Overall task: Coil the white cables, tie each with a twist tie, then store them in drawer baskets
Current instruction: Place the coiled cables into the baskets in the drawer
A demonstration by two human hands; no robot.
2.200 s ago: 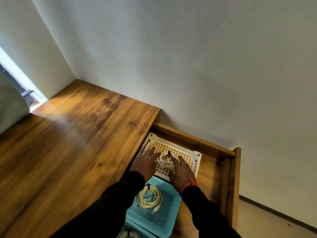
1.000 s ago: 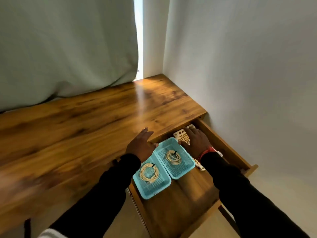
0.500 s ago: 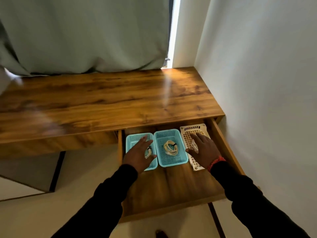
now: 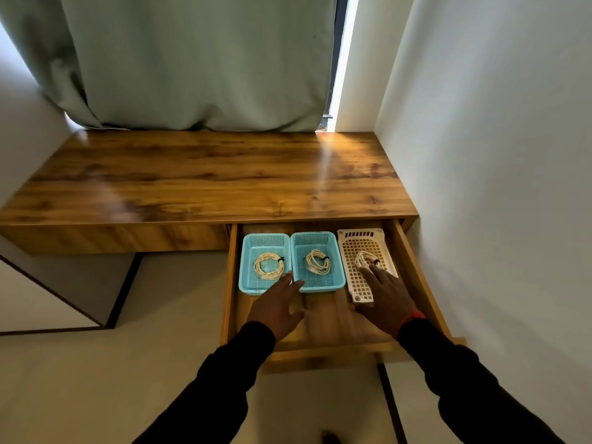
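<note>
The open wooden drawer (image 4: 323, 325) holds three baskets side by side. The left blue basket (image 4: 248, 274) contains a coiled white cable (image 4: 268, 265) bound with a dark tie. The middle blue basket (image 4: 336, 270) contains a second tied coil (image 4: 317, 261). The white lattice basket (image 4: 354, 283) on the right holds a third tied coil (image 4: 363, 258). My left hand (image 4: 277, 310) hovers with fingers spread over the near rims of the blue baskets, holding nothing. My right hand (image 4: 386, 299) lies with straight fingers over the white basket's near end, fingertips close to its coil.
The wooden desk top (image 4: 205, 177) stretches back to a green curtain (image 4: 192, 59). A white wall (image 4: 496, 155) runs close along the drawer's right side. The drawer front (image 4: 323, 355) juts toward me over a pale floor (image 4: 96, 379).
The camera has swung round and pulled back to face the desk squarely. Both hands have drawn back toward the baskets' near edges; the left hand has come off the left blue basket.
</note>
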